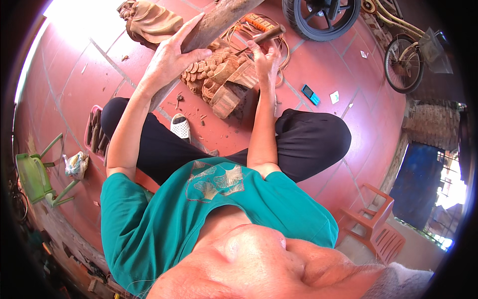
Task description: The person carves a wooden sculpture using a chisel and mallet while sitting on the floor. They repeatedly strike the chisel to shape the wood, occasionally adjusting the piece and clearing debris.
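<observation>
The carving (221,79), a reddish block cut with scale-like relief, lies on the tiled floor (74,89) between the person's crossed legs, just ahead of the knees. The right hand (265,61) is closed around a chisel (261,37), whose wooden handle points up and away and whose blade angles down onto the top of the carving. The left hand (172,55) is wrapped around a long wooden mallet (199,40), fingers over the upper face and thumb on the side, its far end raised above the chisel handle.

To do this cut well, I judge the chisel wants a firm, low grip so the edge stays seated in the groove, with blows that are short and land square on the handle; a glancing strike could skid the blade across the finished scales or toward the fingers. The block seems to rest unclamped, so light taps suit it better than heavy ones.

Round about lie wood chips, a white sandal (180,127), a blue phone (310,94), a tray of chisels (95,132) by the left knee, and another carved figure (149,22) beyond.
</observation>
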{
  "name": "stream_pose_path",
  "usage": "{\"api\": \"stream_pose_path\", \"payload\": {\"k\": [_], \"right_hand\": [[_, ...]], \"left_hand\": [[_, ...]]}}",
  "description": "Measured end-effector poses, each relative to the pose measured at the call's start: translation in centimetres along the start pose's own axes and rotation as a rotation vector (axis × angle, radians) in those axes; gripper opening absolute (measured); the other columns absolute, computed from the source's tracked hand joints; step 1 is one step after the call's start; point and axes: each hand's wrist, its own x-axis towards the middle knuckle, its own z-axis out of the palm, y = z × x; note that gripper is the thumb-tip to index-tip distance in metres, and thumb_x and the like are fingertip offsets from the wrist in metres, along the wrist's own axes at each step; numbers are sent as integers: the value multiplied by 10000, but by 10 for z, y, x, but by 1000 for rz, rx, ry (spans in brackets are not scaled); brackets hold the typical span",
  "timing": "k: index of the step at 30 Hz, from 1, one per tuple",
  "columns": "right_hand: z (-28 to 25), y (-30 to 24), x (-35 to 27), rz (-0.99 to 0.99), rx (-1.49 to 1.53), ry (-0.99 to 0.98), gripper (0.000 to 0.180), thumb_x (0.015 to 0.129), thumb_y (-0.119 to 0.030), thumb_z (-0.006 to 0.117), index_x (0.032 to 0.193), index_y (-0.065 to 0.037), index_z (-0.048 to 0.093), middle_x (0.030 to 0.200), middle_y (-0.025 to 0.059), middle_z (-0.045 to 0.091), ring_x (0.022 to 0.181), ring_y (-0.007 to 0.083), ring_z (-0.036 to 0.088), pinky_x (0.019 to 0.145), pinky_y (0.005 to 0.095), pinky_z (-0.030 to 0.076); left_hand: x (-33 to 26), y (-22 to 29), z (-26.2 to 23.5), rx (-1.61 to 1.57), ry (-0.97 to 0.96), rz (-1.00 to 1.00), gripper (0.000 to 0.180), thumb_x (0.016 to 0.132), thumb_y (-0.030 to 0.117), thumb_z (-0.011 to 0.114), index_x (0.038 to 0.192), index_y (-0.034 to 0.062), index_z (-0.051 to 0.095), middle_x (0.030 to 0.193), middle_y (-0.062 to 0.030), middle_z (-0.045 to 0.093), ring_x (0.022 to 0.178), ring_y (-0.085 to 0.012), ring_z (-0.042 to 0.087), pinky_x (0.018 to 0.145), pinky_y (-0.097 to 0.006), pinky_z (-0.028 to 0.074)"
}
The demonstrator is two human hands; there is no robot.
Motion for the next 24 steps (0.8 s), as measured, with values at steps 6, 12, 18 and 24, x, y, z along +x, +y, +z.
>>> {"api": "stream_pose_path", "payload": {"k": [6, 12, 18, 24], "right_hand": [[13, -3, -7, -95, -169, -76, 166, 913, -73, 751, 1052, -15, 684, 840, 52, 739, 753, 100, 669, 707, 276, 521], [17, 2, -6, -67, -201, -104, 158, 898, -69, 758, 1028, -27, 679, 847, 54, 746, 775, 120, 696, 724, 292, 524], [19, -2, -5, -25, -184, -145, 154, 883, -68, 769, 982, -17, 664, 839, 68, 736, 763, 138, 694, 714, 300, 523], [27, -9, -7, -95, -326, -199, 204, 860, -77, 786, 1028, -34, 679, 827, 86, 721, 743, 177, 690, 687, 330, 520]], "left_hand": [[3, 7, 2, -87, 13, -4, 839, 863, 374, 813, 1554, 115, 414, 1344, -200, 649, 1254, -268, 619, 1063, -392, 461], [3, 10, 3, -82, -12, -14, 825, 865, 368, 816, 1544, 111, 425, 1330, -197, 658, 1235, -257, 632, 1047, -388, 473], [2, 12, 1, -69, 9, 25, 808, 873, 352, 811, 1543, 117, 427, 1299, -199, 676, 1216, -260, 646, 1031, -394, 485], [1, 11, 0, -96, 11, 9, 810, 871, 337, 815, 1546, 118, 425, 1300, -206, 674, 1224, -259, 641, 1045, -387, 480]]}}
